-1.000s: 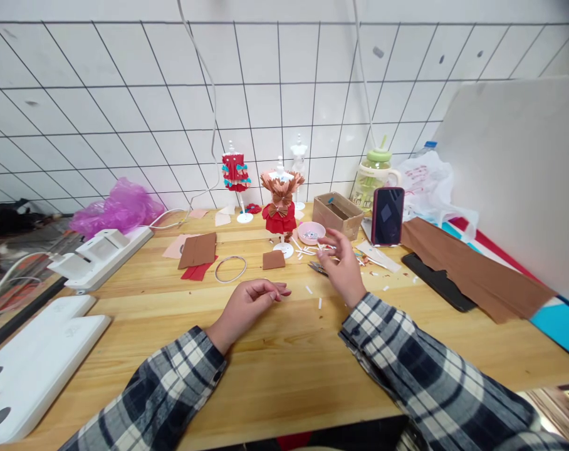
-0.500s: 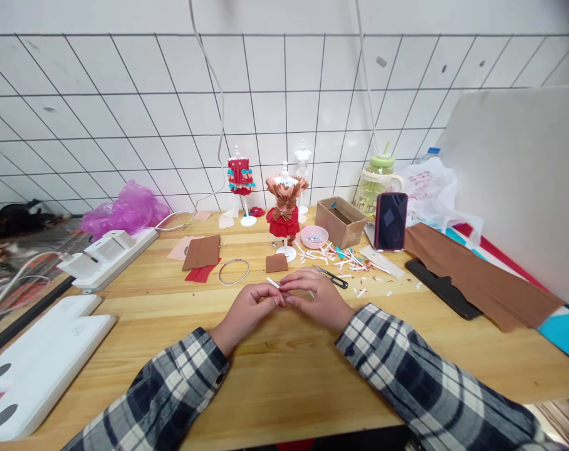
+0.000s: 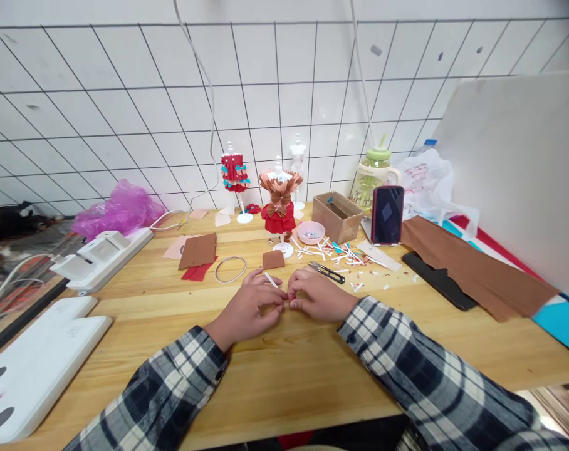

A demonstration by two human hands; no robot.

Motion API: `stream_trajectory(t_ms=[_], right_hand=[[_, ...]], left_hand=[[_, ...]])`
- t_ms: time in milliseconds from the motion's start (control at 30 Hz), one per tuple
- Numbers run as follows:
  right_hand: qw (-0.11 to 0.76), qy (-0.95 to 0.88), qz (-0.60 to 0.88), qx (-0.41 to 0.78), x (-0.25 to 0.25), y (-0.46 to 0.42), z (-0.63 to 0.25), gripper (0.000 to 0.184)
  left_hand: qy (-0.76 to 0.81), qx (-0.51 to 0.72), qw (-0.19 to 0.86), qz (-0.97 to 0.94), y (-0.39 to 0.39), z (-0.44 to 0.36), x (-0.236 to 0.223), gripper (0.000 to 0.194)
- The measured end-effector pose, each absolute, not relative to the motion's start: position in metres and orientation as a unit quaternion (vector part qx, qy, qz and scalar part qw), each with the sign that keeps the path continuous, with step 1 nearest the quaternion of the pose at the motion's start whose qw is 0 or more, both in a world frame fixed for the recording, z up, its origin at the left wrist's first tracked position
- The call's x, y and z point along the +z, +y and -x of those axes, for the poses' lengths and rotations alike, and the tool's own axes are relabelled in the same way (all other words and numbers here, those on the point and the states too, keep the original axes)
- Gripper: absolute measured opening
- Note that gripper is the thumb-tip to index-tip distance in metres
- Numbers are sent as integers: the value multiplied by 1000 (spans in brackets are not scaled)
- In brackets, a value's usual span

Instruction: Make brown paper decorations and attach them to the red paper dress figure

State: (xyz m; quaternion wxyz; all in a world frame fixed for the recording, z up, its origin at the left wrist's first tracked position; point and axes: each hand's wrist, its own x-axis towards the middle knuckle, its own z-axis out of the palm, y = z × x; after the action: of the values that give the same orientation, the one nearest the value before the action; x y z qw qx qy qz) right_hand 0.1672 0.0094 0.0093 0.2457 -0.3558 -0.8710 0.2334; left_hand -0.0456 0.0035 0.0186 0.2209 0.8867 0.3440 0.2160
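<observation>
Over the middle of the wooden table, my left hand (image 3: 254,307) is closed, with a short white strip (image 3: 271,280) standing out between its fingers. My right hand (image 3: 319,294) is pinched close beside it, the fingertips of both almost meeting. Whatever lies in the right pinch is too small or hidden to make out. Thread snips (image 3: 327,272) rest just beyond my right hand. A small brown crepe-paper piece (image 3: 273,259) lies past my fingertips, and a metal ring (image 3: 230,269) is beyond my left hand. Behind stands a mini dress form (image 3: 278,213) in brown and red ruffles.
White strip scraps (image 3: 348,254) lie scattered near a pink bowl (image 3: 311,233) and a cardboard box (image 3: 337,216). A phone (image 3: 388,215) stands upright at right, by brown paper (image 3: 472,266). Brown sheets (image 3: 198,251) and a power strip (image 3: 106,257) are to the left.
My hands have drawn slightly apart at the fingertips, and the left fingers have shifted. The white strip now tilts more steeply. The view has shifted a little.
</observation>
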Motion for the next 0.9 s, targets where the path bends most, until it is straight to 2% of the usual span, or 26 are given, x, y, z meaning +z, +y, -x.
stream_trajectory(t_ms=[100, 200, 300, 400, 467, 600, 700, 833, 900], right_hand=[[264, -834, 386, 292, 6, 18, -179, 2], [371, -678, 447, 450, 1, 29, -190, 13], [451, -528, 424, 581, -2, 33, -193, 27], [473, -510, 406, 593, -1, 31, -189, 30], [487, -511, 400, 584, -1, 27, -185, 31], [499, -481, 378, 614, -1, 23, -179, 30], [492, -463, 367, 639, -1, 22, -178, 29], [488, -362, 328, 723, 0, 21, -180, 24], [446, -296, 291, 793, 2, 15, -176, 22]], left_hand=[[358, 246, 221, -873, 7, 50, 16, 19], [370, 257, 236, -861, 7, 52, 17, 21], [348, 243, 227, -877, -2, 47, 22, 30], [321, 214, 199, -901, -12, 39, 24, 59], [334, 214, 210, -893, -13, 37, 21, 64], [450, 288, 221, -816, 1, 46, 12, 43], [533, 311, 220, -755, 12, 58, 10, 36], [576, 193, 174, -775, 19, 69, 10, 17], [594, 157, 165, -771, 20, 70, 10, 17]])
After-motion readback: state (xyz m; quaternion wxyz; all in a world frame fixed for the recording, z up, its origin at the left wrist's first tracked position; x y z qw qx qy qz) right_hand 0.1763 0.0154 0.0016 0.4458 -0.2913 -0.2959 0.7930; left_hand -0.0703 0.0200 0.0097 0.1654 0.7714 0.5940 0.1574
